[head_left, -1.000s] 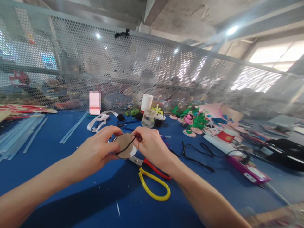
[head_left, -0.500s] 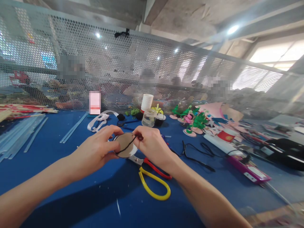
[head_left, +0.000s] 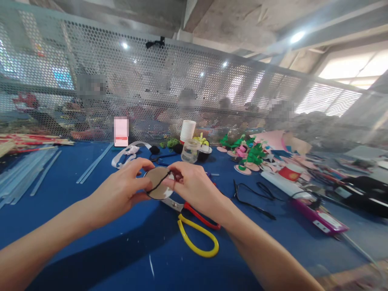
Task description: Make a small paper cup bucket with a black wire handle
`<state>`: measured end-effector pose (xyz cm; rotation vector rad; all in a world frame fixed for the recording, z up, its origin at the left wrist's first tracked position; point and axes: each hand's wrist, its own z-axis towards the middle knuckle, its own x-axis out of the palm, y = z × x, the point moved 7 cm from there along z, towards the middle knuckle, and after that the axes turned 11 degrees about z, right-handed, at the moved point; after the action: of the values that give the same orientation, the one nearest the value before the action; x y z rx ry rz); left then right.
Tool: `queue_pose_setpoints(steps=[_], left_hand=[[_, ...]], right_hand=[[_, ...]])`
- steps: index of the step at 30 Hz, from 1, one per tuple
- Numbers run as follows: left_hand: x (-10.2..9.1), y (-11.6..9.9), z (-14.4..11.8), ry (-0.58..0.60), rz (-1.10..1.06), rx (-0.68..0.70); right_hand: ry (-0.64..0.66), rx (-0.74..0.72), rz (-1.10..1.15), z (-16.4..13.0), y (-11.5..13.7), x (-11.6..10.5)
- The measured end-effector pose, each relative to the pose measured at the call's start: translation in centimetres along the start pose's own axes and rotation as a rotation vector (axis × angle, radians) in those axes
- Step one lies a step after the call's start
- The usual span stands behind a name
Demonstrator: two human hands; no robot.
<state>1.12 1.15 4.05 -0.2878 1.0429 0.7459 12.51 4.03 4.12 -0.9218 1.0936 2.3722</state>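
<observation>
A small paper cup hangs above the table with its pale round end facing me and a dark rim around it. A black cord runs slantwise across that round end. My left hand is closed on the cup's left side, thumb near the rim. My right hand is closed at the cup's right rim, its thumb over the edge and its fingertips by the cord's upper end. Beneath the hands lie large scissors with one red and one yellow handle, their blades partly hidden by the cup.
Behind stand a glass jar, a stack of white paper cups and a phone-like pink screen. Clear strips lie left. Right are green plant-like pieces, a black cable and a purple box. A perforated metal screen rises behind.
My right thumb has shifted onto the cup's edge, and the cord's upper end now lies against the rim instead of being pulled out in the fingertips. The left hand has barely moved.
</observation>
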Motion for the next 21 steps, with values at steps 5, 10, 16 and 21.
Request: queue_pose_setpoints(steps=[5, 10, 16, 21], left_hand=[[0.21, -0.29, -0.10, 0.007, 0.002, -0.003], [0.46, -0.54, -0.29, -0.021, 0.012, -0.008], [0.64, -0.47, -0.27, -0.018, 0.014, -0.004], [0.68, -0.51, -0.20, -0.023, 0.024, 0.015]], right_hand=[[-0.033, 0.009, 0.011, 0.04, -0.46, 0.19], [-0.056, -0.008, -0.030, 0.12, -0.65, 0.52], [-0.083, -0.025, -0.014, 0.14, -0.54, 0.48], [-0.084, -0.020, -0.008, 0.16, -0.60, 0.59]])
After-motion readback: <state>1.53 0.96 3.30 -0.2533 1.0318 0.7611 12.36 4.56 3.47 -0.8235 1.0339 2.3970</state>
